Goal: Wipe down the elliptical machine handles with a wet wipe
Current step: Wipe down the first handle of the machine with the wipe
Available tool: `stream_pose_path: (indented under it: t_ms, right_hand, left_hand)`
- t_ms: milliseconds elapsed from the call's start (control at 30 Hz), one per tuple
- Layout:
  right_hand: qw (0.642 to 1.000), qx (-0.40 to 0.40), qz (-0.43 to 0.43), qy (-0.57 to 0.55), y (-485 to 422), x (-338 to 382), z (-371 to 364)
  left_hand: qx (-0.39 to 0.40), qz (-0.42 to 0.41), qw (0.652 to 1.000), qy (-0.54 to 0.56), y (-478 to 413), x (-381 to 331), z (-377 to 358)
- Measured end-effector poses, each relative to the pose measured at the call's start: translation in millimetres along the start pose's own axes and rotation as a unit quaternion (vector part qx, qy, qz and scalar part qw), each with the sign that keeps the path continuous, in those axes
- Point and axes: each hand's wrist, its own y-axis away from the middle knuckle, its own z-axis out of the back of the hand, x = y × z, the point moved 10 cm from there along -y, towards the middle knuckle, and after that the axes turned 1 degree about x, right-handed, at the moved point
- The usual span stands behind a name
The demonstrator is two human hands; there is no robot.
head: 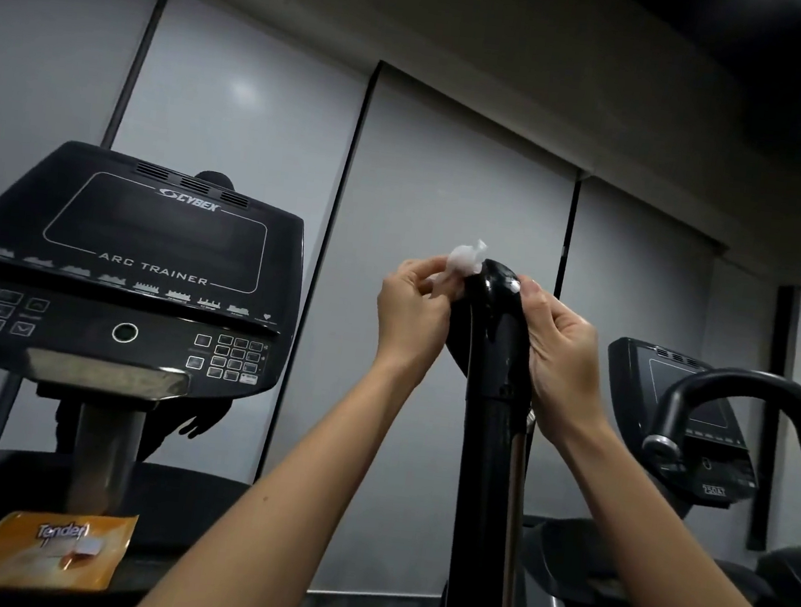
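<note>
Wipe [463, 260] sits bunched over the tip of the black handle [497, 334], limp and, I'd judge, damp. It should crumple easily and slide on that glossy post, so I'd keep hold of it by its two ends. My left hand [412, 309] pinches the bigger wad, my right hand [562, 351] nips a small corner, fingers [429, 276] curled on both. Off left stands the console [133, 263], an orange packet [46, 547] below it.

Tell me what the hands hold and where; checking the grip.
Left hand and right hand each pinch one end of the wet wipe, draped over the handle.
</note>
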Motion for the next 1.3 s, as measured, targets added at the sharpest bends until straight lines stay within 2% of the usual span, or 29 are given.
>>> stream_pose_path:
  t_ms: [133, 367, 500, 567, 700, 833, 933, 1067, 1167, 1300]
  right_hand:
    - [1.000, -0.002, 0.000, 0.005, 0, -1, 1]
    - [1.000, -0.010, 0.001, 0.004, -1, -2, 2]
    - [1.000, -0.011, 0.001, 0.022, -2, -4, 5]
    - [1.000, -0.014, -0.001, 0.024, -2, -4, 5]
    - [1.000, -0.011, -0.007, -0.005, 0, -3, 3]
    - [1.000, -0.008, -0.008, -0.018, 1, -3, 0]
    - [1.000, -0.007, -0.003, -0.020, 1, -1, 0]
    - [1.000, -0.017, -0.006, -0.014, 2, -2, 2]
    - [1.000, -0.022, -0.001, -0.004, 2, -1, 3]
    - [1.000, -0.023, -0.003, -0.007, 2, -3, 4]
  left_hand:
    - [-0.070, 0.030, 0.996, -0.040, -17, 21, 10]
    - [-0.081, 0.160, 0.983, -0.043, -22, 75, 14]
    - [-0.058, 0.280, 0.957, 0.041, -2, 104, 12]
    - [-0.057, 0.305, 0.948, 0.075, 4, 107, 13]
    - [-0.068, 0.248, 0.958, 0.127, 1, 84, 9]
    - [-0.060, 0.128, 0.987, 0.071, -9, 43, 6]
    - [-0.073, 0.100, 0.991, 0.043, -12, 41, 8]
    - [-0.112, 0.125, 0.986, 0.023, -18, 60, 14]
    - [-0.115, 0.177, 0.977, 0.012, -16, 82, 16]
    - [-0.097, 0.266, 0.958, 0.051, -3, 113, 10]
